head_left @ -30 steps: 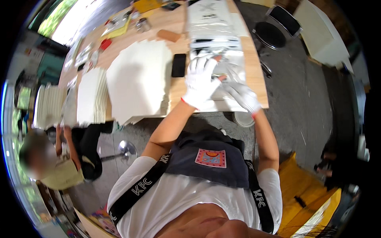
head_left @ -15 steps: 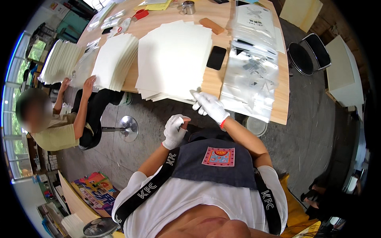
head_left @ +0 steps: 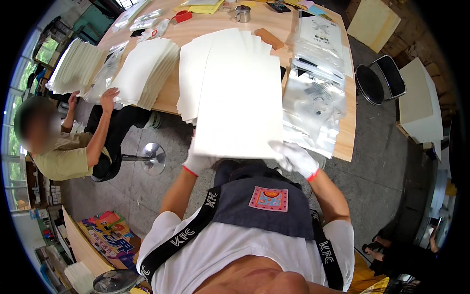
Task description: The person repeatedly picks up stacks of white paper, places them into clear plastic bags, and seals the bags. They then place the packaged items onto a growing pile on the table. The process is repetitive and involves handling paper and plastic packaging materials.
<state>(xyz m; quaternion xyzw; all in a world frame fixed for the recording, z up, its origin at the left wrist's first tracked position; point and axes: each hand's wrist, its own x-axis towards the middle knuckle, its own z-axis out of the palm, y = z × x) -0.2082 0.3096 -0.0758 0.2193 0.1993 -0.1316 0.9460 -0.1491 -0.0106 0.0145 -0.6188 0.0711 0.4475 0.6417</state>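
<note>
A large white sheet of paper or card (head_left: 240, 108) is raised over the table's near edge, in front of me. My left hand (head_left: 198, 159), in a white glove with a red cuff edge, grips its near left corner; the sheet hides most of the fingers. At the near right corner, my gloved right hand (head_left: 296, 159) is closed on the sheet's edge, slightly blurred. Behind and left of it lies a fanned stack of white sheets (head_left: 193, 78). Transparent plastic bags (head_left: 313, 108) with dark print lie in a pile to the right.
At the left sits a co-worker (head_left: 58, 142), hands by another stack of white sheets (head_left: 142, 68). Farther back on the wooden table (head_left: 210, 22) are a metal cup (head_left: 242, 13), a brown block (head_left: 269, 38) and a red tape dispenser (head_left: 181, 16). A black chair (head_left: 372, 81) stands right.
My hands were apart, the right at the stack's corner and the left in the air. Now both hold a sheet, lifted toward me, which covers most of the black phone.
</note>
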